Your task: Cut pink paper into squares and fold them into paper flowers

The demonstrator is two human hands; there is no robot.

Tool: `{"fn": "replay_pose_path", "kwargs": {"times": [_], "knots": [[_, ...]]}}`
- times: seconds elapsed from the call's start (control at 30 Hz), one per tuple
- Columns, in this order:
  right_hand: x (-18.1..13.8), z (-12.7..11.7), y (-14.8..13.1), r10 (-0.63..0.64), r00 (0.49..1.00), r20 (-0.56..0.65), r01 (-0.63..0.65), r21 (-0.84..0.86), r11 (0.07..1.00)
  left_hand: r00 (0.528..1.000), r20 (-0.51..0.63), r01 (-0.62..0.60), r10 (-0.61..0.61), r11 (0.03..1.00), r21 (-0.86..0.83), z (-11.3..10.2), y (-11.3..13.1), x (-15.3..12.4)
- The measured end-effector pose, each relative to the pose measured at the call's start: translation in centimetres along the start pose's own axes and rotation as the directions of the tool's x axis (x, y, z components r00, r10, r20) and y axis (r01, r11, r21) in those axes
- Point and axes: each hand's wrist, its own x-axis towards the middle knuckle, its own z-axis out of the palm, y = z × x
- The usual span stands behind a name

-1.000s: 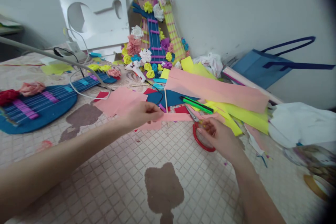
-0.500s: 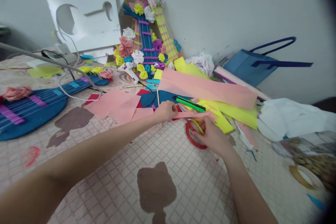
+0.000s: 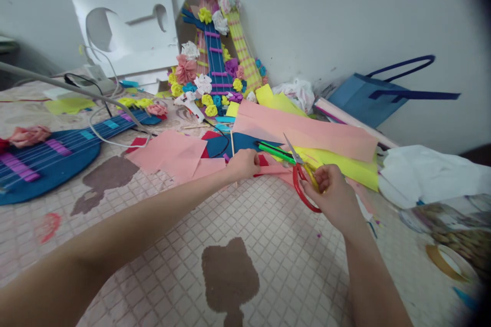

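Observation:
My right hand (image 3: 335, 196) grips scissors by their red and yellow handles (image 3: 296, 184), the blades pointing up and away. To their left, my left hand (image 3: 245, 163) has its fingers pinched at the end of a narrow pink paper strip (image 3: 278, 169). The strip's other end passes behind the scissors. Just beyond it lies a slim green and black tool (image 3: 278, 153), its kind unclear. Pink paper pieces (image 3: 169, 150) spread left of my left hand, and a thin wooden stick (image 3: 232, 143) lies by my wrist.
A wide pink sheet (image 3: 303, 125) and yellow sheets (image 3: 358, 168) lie beyond my hands. A glue gun (image 3: 190, 104) stands near flower-decorated paper guitars (image 3: 213, 61). Another blue guitar (image 3: 72, 161) lies left, under a cable. Tape (image 3: 447, 260) and a white bag (image 3: 433, 173) are right.
My right hand has lifted the scissors from beside the strip and moved right, letting go of the strip. My left hand has stayed about where it was.

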Motion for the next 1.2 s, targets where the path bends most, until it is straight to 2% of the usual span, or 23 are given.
{"fn": "replay_pose_path", "kwargs": {"times": [0.17, 0.37, 0.47, 0.53, 0.63, 0.77, 0.87, 0.97, 1.03, 1.2], "knots": [[-0.5, 1.1, -1.6, -0.043, 0.998, 0.039, 0.044, -0.037, 0.998, 1.0, 0.005, -0.008, 0.007, 0.999, 0.046, -0.1, 0.1, -0.1], [-1.0, 3.2, -1.6, -0.1, 0.97, 0.22, 0.144, -0.194, 0.97, 0.999, 0.003, -0.037, 0.037, 0.99, 0.137, -0.1, 0.7, -0.6], [-1.2, 3.6, -1.2, -0.116, 0.958, 0.262, 0.173, -0.207, 0.963, 0.997, -0.035, -0.055, 0.064, 0.976, 0.212, -0.7, 1.2, -1.3], [-1.1, 3.6, -1.0, -0.13, 0.954, 0.269, 0.183, -0.18, 0.966, 0.995, -0.059, -0.063, 0.081, 0.966, 0.251, -1.7, 1.2, -2.0], [-0.9, 3.3, -0.8, -0.15, 0.959, 0.242, 0.185, -0.13, 0.974, 0.993, -0.078, -0.068, 0.093, 0.959, 0.274, -4.5, 0.1, -3.7], [-0.9, 3.3, -1.7, -0.202, 0.975, 0.093, 0.201, 0.021, 0.979, 0.986, -0.117, -0.085, 0.116, 0.967, 0.241, -8.3, -3.1, -6.9], [-1.3, 3.7, -3.7, -0.276, 0.959, 0.059, 0.265, 0.147, 0.953, 0.991, -0.126, -0.017, 0.043, 0.979, 0.202, -9.9, -5.6, -9.4], [-1.8, 4.7, -6.6, -0.419, 0.899, 0.126, 0.389, 0.208, 0.897, 0.991, -0.134, 0.016, 0.006, 0.987, 0.158, -10.8, -7.5, -11.2], [-2.1, 5.7, -8.8, -0.535, 0.82, 0.205, 0.494, 0.221, 0.841, 0.989, -0.151, 0.01, 0.012, 0.99, 0.144, -11.3, -8.5, -11.9], [-2.3, 8.6, -14.5, -0.699, 0.614, 0.366, 0.707, 0.137, 0.694, 0.97, -0.243, 0.055, -0.03, 0.994, 0.095, -12.5, -10.6, -12.4]]}}
